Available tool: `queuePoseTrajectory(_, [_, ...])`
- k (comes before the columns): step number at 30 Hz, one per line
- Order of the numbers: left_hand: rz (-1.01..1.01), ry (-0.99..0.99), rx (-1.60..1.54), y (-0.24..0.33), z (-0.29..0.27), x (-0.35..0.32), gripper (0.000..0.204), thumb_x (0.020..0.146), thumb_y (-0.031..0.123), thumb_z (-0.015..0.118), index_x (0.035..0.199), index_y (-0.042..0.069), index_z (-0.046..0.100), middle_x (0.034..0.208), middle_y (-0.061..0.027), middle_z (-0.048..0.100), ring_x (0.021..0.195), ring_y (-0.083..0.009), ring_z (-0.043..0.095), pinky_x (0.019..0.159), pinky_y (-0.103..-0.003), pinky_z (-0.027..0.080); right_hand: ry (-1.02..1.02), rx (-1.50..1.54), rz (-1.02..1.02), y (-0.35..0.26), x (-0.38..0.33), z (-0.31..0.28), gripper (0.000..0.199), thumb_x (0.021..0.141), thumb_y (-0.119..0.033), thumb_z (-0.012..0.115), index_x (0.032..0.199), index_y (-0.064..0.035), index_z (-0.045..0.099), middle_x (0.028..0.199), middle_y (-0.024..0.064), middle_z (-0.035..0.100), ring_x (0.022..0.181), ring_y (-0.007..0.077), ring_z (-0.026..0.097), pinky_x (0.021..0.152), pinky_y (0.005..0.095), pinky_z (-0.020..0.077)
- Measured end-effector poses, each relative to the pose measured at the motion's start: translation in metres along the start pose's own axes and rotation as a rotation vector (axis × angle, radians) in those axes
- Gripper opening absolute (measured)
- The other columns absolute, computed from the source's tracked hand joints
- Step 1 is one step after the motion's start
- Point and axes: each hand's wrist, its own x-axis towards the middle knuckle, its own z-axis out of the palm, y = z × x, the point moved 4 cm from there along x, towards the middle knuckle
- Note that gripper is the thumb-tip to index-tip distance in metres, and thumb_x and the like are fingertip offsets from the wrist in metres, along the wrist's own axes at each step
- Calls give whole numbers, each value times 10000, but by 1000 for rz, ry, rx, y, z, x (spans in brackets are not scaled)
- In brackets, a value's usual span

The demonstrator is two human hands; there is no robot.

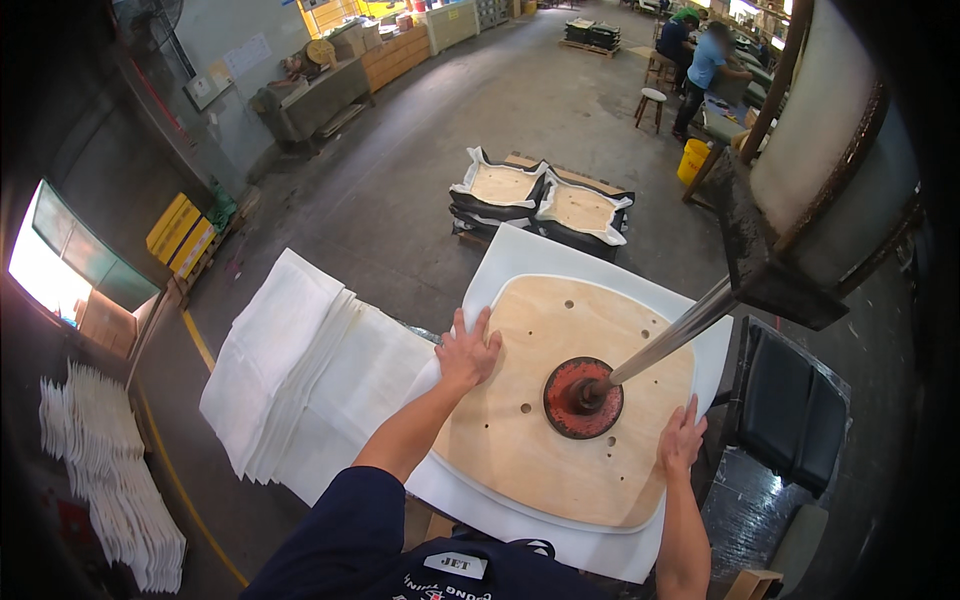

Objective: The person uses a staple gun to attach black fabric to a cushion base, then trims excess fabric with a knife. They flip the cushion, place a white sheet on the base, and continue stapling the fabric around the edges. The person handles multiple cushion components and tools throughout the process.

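Observation:
A plywood seat board [500, 440] with rounded corners and several drilled holes lies on a white foam sheet [690, 318] in front of me. A red round press pad [584, 397] on a metal rod [680, 330] meets the middle of the board. My left hand [468, 350] rests on the board's left edge, its fingers spread. On the right edge lies my right hand [682, 438], fingers stretched along the rim where board and foam meet. The undersides of both hands are hidden. Left of the board is a stack of white sheets [285, 350].
Beyond the board, upholstered seats with bare wood undersides [585, 207] are stacked on a pallet. Black padded panels [790, 405] stand at the right. More white sheets [105, 470] are piled at lower left. Two people [710, 65] work near a yellow bucket [692, 160].

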Motion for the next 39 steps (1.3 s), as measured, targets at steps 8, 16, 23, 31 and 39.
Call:
queuePoseTrajectory(8, [81, 219, 170, -2, 25, -6, 622, 955, 469, 471, 1550, 320, 367, 1626, -147, 228, 1200, -424, 466, 990, -597, 382, 95, -239, -91, -10, -5, 10, 549, 1001, -428, 420, 1544, -364, 366, 1533, 214, 316, 1187, 472, 523, 973, 569, 474])
queuePoseTrajectory(16, [134, 358, 263, -1, 38, -6, 611, 933, 433, 489, 1528, 320, 410, 1615, -145, 250, 1153, -412, 469, 966, -604, 387, 117, -310, -120, -11, -4, 18, 543, 982, -400, 461, 1521, -373, 397, 1532, 198, 306, 1179, 471, 505, 932, 603, 481])
queuePoseTrajectory(23, [136, 338, 324, -1, 45, -4, 608, 933, 425, 481, 1527, 314, 407, 1609, -137, 241, 1177, -418, 450, 932, -593, 404, 118, -392, -107, -15, -1, 25, 558, 973, -410, 495, 1519, -388, 381, 1537, 186, 290, 1182, 465, 488, 918, 603, 474])
queuePoseTrajectory(31, [162, 384, 317, 1, 53, -2, 576, 924, 411, 501, 1493, 331, 453, 1611, -129, 235, 1220, -431, 397, 1002, -603, 353, 143, -409, -99, -12, -3, 30, 541, 968, -419, 514, 1498, -403, 409, 1553, 157, 272, 1161, 447, 491, 894, 583, 482])
queuePoseTrajectory(39, [206, 459, 251, -1, 57, -5, 506, 894, 374, 553, 1393, 295, 568, 1581, -116, 282, 1252, -438, 380, 1036, -592, 332, 135, -430, -81, -12, -10, 29, 541, 966, -420, 511, 1498, -399, 411, 1565, 158, 262, 1171, 445, 486, 906, 588, 475])
